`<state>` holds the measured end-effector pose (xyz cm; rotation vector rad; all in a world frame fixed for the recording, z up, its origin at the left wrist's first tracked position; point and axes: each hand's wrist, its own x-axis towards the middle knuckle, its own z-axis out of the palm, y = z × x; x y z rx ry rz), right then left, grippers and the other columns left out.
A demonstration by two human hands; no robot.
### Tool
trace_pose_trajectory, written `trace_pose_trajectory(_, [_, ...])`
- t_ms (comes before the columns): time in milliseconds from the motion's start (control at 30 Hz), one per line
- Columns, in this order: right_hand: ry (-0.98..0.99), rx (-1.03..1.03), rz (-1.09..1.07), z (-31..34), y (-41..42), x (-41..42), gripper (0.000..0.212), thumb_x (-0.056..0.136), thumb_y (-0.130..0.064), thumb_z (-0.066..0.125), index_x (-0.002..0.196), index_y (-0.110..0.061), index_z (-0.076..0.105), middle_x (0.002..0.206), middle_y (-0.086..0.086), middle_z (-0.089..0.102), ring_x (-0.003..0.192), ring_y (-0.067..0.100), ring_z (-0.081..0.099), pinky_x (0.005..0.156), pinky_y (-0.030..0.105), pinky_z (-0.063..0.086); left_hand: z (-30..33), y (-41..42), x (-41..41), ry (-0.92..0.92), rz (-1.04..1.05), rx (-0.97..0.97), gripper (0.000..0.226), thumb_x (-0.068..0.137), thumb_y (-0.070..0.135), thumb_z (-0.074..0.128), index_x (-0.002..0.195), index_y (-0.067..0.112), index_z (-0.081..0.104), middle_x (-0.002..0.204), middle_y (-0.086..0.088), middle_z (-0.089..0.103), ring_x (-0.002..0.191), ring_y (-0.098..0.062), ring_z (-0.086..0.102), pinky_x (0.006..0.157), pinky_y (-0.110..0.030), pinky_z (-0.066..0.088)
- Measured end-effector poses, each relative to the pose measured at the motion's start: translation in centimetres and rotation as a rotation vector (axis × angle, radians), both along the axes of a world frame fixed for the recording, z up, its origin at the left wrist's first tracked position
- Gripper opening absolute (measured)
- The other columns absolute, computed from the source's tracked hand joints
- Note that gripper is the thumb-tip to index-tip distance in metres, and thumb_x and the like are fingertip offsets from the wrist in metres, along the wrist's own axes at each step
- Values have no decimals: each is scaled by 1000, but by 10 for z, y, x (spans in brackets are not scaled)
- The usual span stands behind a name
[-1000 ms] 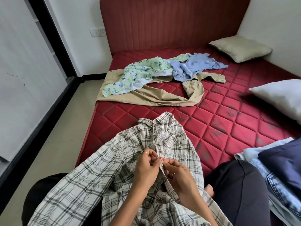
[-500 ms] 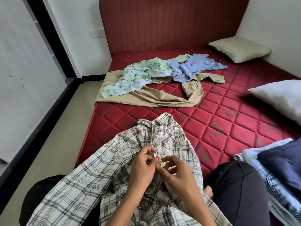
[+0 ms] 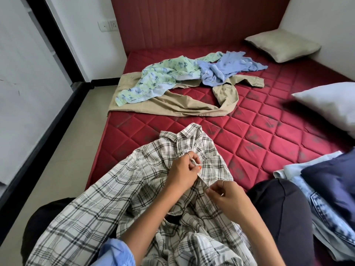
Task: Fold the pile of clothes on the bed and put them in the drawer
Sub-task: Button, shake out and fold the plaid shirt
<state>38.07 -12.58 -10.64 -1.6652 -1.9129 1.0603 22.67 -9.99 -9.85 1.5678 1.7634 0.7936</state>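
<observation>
— What are my hands doing?
— My left hand (image 3: 183, 170) and right hand (image 3: 223, 196) both pinch the plaid shirt (image 3: 115, 204) front, on my lap at the bed (image 3: 259, 131) edge.
— Next?
— I think close it, then fold.

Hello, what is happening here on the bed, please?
A person sits at the bed's edge sorting laundry. Both hands, left hand and right hand, pinch the front of a plaid shirt lying on their lap, apparently buttoning it. A floral shirt, blue top and beige trousers wait unfolded; a stack sits at right.
</observation>
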Motion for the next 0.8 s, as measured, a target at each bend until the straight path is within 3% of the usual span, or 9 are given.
trace_pose_trajectory(100, [91,-66,24,-4,8,5,19,90,-29,67,79,-13,66,57,-7,57,46,-1,43,50,16,36,-2,13,-1,28,-2,-24,10,92,14,61,88,22,56,77,0,66,55,-3,50,40,-6,34])
trace_pose_trajectory(233, [280,-302,58,-6,21,11,11,89,-16,68,85,-6,66,53,-10,52,44,-1,43,47,16,35,-4,29,-2,53,-3,-62,8,91,17,62,90,23,56,80,2,66,55,-2,51,37,-7,28])
trace_pose_trajectory(300, [302,-384,106,-8,26,14,10,88,-15,69,85,-6,66,61,1,54,49,7,45,45,21,36,-7,35,-3,59,3,-91,8,91,18,62,92,23,55,82,3,66,54,-2,49,38,-10,28])
trace_pose_trajectory(400, [336,-485,130,-15,29,18,16,85,-19,72,85,-4,67,73,14,54,58,24,46,50,31,40,-10,38,-4,50,7,-135,8,91,20,63,96,22,57,88,3,71,58,-5,52,47,-18,33])
trace_pose_trajectory(600, [639,-632,120,-30,25,30,25,69,-32,83,79,-14,68,71,11,57,55,17,48,48,27,37,-12,10,-14,-44,-2,-80,4,96,18,54,100,18,54,90,1,68,74,-22,67,58,-23,51])
trace_pose_trajectory(700, [751,-673,130,-29,26,33,27,67,-26,84,79,-10,67,67,6,61,52,12,54,46,22,44,-18,-19,-20,45,-84,-1,2,96,17,54,96,15,54,81,5,60,68,-11,63,57,-16,52])
trace_pose_trajectory(800, [758,-695,104,-26,26,32,16,74,-13,76,82,-5,64,66,7,62,50,10,57,44,19,47,-35,-39,-28,194,-205,-78,14,95,16,55,108,13,59,95,7,58,75,-1,55,68,-6,47])
